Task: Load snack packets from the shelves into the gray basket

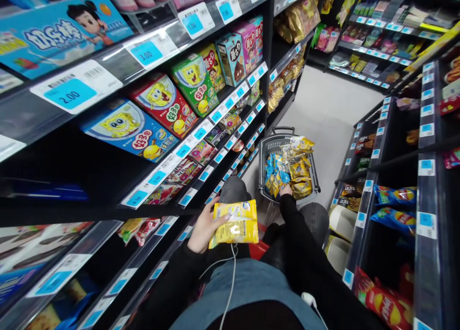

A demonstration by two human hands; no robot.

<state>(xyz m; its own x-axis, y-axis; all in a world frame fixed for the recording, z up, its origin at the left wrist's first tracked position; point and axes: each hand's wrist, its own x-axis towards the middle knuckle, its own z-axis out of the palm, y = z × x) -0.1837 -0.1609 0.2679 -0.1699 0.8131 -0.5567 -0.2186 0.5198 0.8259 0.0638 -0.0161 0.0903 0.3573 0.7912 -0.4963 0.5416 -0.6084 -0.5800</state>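
My left hand (pixel 205 227) is closed on a yellow snack packet (pixel 236 224), its thumb across the printed face, above my lap. Ahead of me, my right hand (pixel 286 190) reaches over the near rim of a grey shopping basket (pixel 316 175). It is at the yellow and blue packets inside; its fingers are mostly hidden, so I cannot tell whether it grips one. Blue packets (pixel 273 166) lie on the basket's left side and yellow packets (pixel 300 170) on its right, with paler ones toward the back.
On the left, shelves hold cartoon snack boxes (pixel 163 102) behind price tags (pixel 74 91). Lower racks on the right carry blue chip bags (pixel 394 214) and a red chip bag (pixel 384 299). Grey floor (pixel 325 97) runs between them to a far shelf (pixel 377 47). A white cable (pixel 232 284) hangs over my front.
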